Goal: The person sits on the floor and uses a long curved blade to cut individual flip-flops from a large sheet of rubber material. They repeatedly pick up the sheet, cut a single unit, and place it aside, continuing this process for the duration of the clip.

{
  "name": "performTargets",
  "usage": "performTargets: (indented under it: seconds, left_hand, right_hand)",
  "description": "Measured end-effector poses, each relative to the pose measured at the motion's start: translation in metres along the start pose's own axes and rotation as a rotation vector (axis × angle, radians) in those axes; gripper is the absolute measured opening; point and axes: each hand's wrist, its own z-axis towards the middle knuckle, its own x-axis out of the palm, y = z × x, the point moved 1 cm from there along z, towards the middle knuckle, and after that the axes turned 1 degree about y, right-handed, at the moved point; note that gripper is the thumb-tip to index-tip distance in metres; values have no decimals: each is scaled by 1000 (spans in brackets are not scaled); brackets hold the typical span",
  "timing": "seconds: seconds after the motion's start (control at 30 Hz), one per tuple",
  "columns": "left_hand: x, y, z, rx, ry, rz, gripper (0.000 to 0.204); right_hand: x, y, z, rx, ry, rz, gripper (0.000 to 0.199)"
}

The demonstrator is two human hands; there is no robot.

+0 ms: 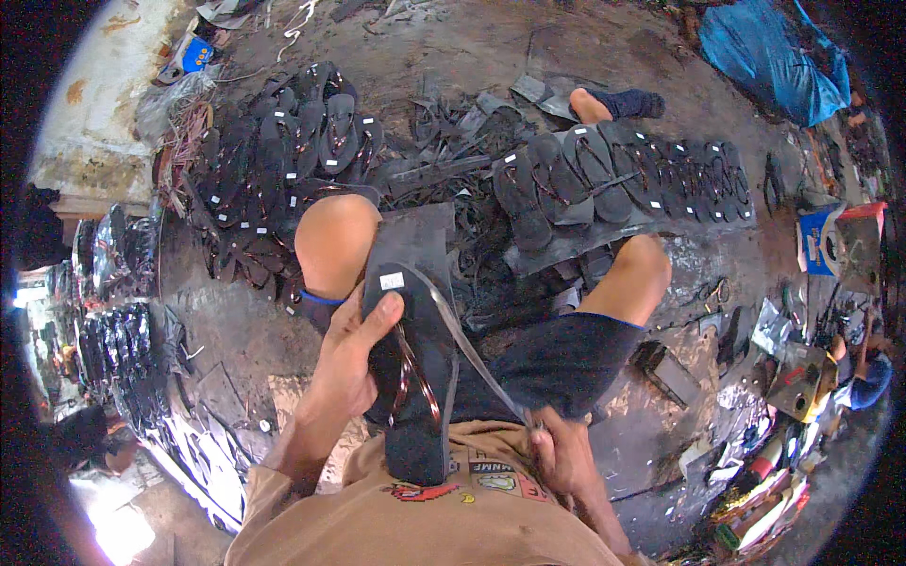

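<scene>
My left hand (351,357) is closed around the left edge of a black flip-flop (418,456), its thumb pressed on the footbed just below a small white sticker (391,280). The flip-flop stands upright over my lap, with shiny brown-and-black straps (420,385) toward its lower end. From its upper right edge a thin dark rubber strip (464,341) curves down to my right hand (564,455). Those fingers are pinched together on the strip's lower end; whether they also hold a blade is hidden.
Piled flip-flops (283,156) lie at the far left, and a row of them (618,174) rests at the far right. Black rubber scraps (472,132) heap up between. Scissors (714,291) and a dark block (667,374) are right of my knee. A blue tarp (769,57) hangs beyond.
</scene>
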Motion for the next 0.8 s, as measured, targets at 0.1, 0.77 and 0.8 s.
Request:
performTargets:
  seconds: [0.1,0.77,0.8]
  left_hand:
    - [-1,-11,2,-60,17,126,45]
    - [9,13,27,439,119,-280,41]
    - [24,14,33,428,77,-333,40]
  right_hand:
    - [-15,22,67,-92,40,-34,39]
    - [-38,90,171,-611,-247,321,19]
    - [-33,87,171,-606,-283,344,19]
